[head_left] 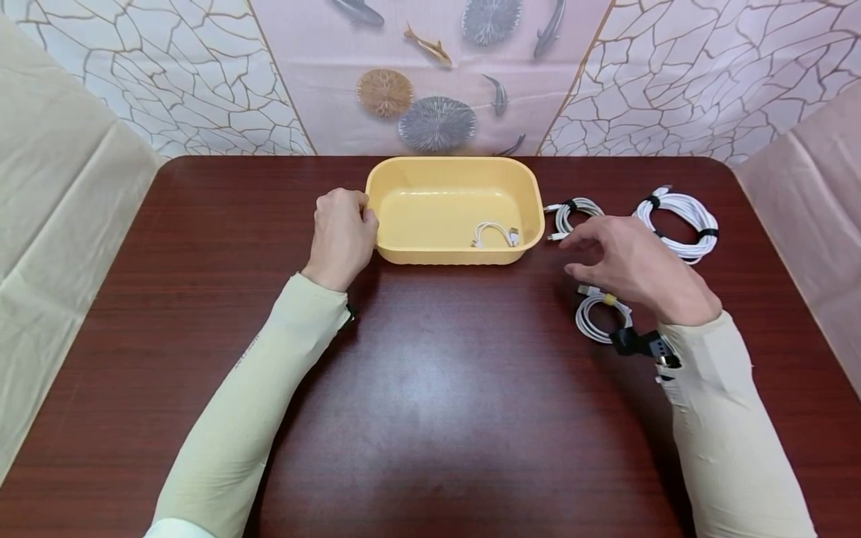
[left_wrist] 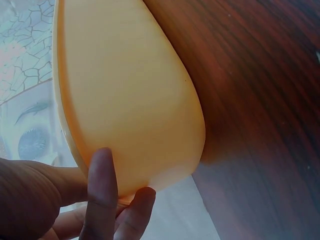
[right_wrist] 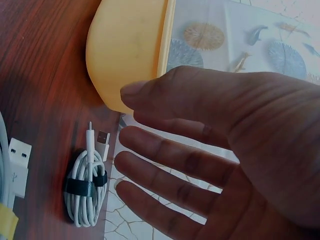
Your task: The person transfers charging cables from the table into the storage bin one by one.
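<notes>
A yellow basin [head_left: 444,256] stands at the table's back, a short white cable [head_left: 494,226] lying in it. My left hand [head_left: 341,233] grips its left end; in the left wrist view the fingers [left_wrist: 102,175] lie against the outer wall. My right hand [head_left: 632,261] hovers right of the basin with fingers apart and nothing held. Just behind it lies a coiled cable with black ties [head_left: 587,207], seen also as a bundle [right_wrist: 86,200] in the right wrist view. Nearer the front is a coil with a yellow tie [head_left: 592,329].
A larger white coil [head_left: 702,217] with black ties lies at the table's back right. The dark red table [head_left: 417,388] ends at the back against a patterned cloth [head_left: 437,75].
</notes>
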Motion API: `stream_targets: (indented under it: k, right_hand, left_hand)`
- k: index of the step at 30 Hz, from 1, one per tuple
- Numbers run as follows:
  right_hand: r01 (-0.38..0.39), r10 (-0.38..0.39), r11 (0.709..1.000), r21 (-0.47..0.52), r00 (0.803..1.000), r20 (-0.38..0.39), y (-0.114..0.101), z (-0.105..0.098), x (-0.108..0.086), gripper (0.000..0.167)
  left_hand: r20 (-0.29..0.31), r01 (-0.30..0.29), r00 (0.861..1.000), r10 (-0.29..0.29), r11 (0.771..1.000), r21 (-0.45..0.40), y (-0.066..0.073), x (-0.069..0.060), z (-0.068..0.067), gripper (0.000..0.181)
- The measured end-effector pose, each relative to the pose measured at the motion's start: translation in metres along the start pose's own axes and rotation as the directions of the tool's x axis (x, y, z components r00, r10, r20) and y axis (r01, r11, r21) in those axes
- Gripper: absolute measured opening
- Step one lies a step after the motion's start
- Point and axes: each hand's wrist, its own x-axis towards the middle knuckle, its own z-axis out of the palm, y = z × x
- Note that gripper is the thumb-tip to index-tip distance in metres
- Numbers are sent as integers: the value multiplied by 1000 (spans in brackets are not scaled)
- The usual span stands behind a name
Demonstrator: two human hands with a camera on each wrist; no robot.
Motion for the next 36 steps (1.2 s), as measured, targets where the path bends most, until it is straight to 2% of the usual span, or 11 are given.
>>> stream_targets:
  k: [8,13,21,28,36]
  right_hand:
    - [-14,15,1000,-17,999,44,5,-2,2,33]
    - [-23,25,999,-27,997,67,7,-5,3,36]
    - [-41,44,999,-28,994,103,12,-7,5,38]
    - [-73,74,997,-16,985,159,17,-6,2,40]
    - [-37,36,999,2,970,240,26,1,2,42]
  left_hand:
    - [-30,-19,999,19,1000,2,-1,0,-1,25]
    - [-25,-2,1000,2,1000,-2,-3,0,-2,25]
    - [-39,-12,999,12,1000,6,-4,1,-4,27]
    - [-26,-9,1000,9,1000,0,-2,0,-1,27]
    - [-26,-15,1000,16,1000,6,-1,0,2,31]
